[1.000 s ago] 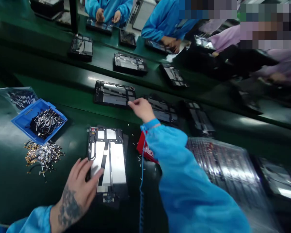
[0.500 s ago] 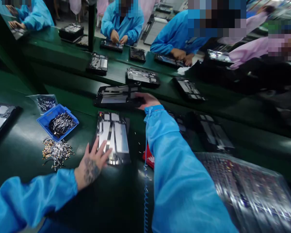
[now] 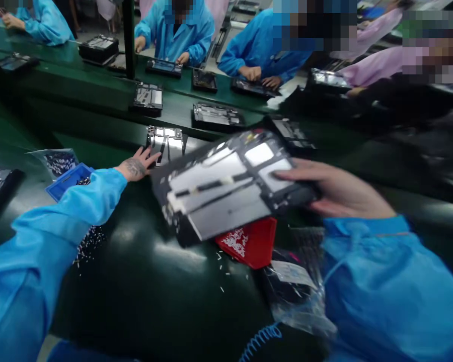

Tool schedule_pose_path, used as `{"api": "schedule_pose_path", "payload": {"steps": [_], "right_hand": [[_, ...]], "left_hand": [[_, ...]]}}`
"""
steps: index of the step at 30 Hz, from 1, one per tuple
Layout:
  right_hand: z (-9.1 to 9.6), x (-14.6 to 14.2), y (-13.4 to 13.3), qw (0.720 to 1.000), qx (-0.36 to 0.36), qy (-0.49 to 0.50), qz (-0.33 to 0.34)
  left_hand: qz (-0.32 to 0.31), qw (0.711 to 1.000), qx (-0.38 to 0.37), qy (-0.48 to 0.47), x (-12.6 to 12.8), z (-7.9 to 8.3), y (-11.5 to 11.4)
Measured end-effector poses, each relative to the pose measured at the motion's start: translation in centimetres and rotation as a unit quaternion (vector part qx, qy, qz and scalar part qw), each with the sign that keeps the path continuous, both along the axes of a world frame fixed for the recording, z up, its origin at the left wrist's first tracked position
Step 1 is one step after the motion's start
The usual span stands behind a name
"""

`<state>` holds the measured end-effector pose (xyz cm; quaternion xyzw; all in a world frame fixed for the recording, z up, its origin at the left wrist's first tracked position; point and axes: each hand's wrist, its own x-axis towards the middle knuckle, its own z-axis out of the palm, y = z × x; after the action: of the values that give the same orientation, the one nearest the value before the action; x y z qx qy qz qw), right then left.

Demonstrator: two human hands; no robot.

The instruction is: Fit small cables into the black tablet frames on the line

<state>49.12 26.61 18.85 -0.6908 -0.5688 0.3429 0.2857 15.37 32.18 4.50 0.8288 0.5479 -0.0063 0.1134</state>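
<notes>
Head view: tilted tablet frame (image 3: 226, 186) in right hand (image 3: 335, 193).

Electronics factory, green conveyor line (image 3: 98, 95), blue-smocked workers (image 3: 181, 35)

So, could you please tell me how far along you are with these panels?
The far panel lies flat with the left hand touching its edge, so it looks finished with. The right hand holds the lifted panel in the air above the red tray; it is not yet set down, and any work on it seems still ahead.
</notes>
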Motion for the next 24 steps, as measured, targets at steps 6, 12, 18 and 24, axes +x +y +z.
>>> {"api": "schedule_pose_path", "payload": {"steps": [6,12,18,24], "right_hand": [[-7.2,-5.9,-1.2,0.875,-0.371,0.213,0.228],[-13.4,-9.4,0.8,0.912,-0.143,-0.088,0.374],[-12.4,-6.5,-5.4,0.958,0.077,-0.08,0.265],[-9.4,3.4,-21.2,0.96,0.23,-0.14,-0.075]], "left_hand": [[0.08,0.978,0.117,-0.154,-7.6,7.2,-14.0],[0.313,0.931,0.004,-0.189,-12.2,1.7,-28.6],[0.406,0.895,0.059,-0.175,-11.4,-3.1,-32.1],[0.386,0.909,0.059,-0.147,-12.2,-4.7,-32.8]]}}
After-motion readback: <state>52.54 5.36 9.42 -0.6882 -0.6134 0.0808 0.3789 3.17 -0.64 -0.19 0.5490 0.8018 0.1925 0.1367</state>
